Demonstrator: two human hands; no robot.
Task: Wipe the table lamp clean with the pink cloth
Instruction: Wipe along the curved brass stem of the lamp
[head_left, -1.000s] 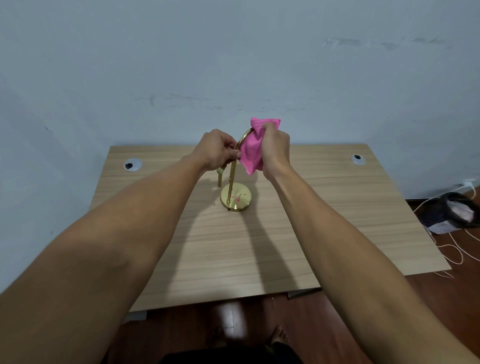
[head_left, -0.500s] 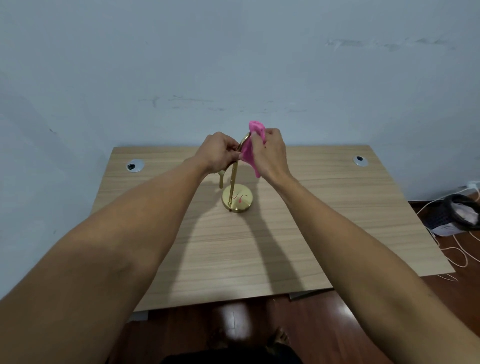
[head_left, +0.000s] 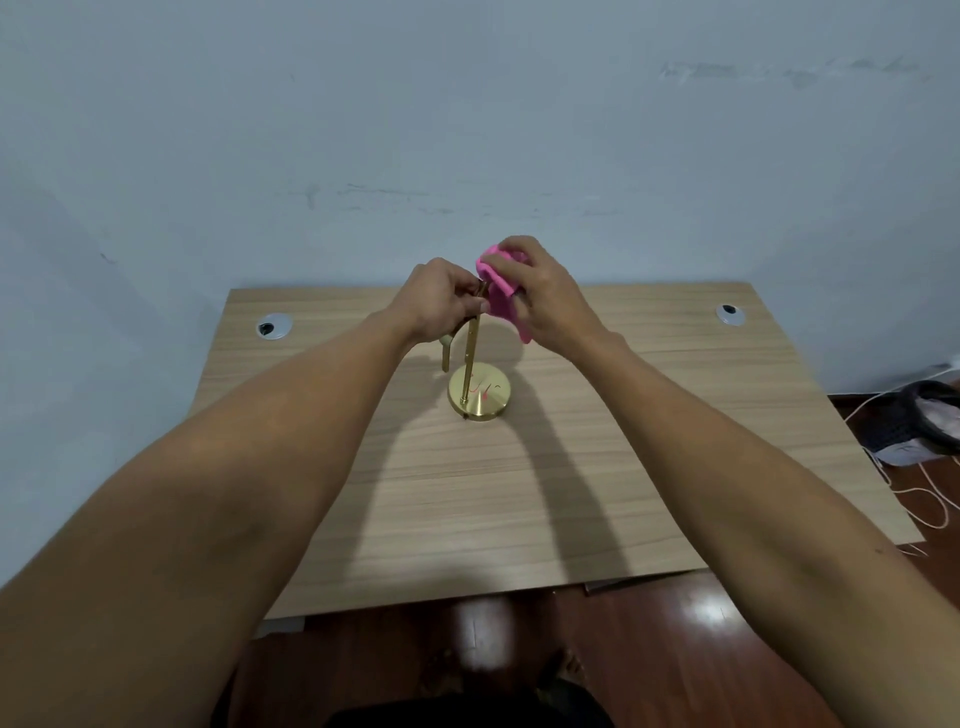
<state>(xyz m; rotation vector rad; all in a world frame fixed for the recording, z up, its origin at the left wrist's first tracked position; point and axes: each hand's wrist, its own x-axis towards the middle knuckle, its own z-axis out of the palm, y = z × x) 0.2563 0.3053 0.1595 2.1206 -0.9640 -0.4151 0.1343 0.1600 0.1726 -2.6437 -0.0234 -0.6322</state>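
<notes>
The brass lamp (head_left: 472, 384) stands upright near the middle of the table (head_left: 649, 467), its round base flat on the wood. My left hand (head_left: 441, 301) pinches the top of its stem, and my right hand (head_left: 540, 291) grips the cloth (head_left: 498, 293), bunched against the lamp's top curve.

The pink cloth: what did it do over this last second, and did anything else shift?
The right hand bunched the pink cloth smaller over the arched top of the lamp; a second ago it hung looser. The left hand kept its grip on the arch, and the lamp's base stayed put on the table.
</notes>
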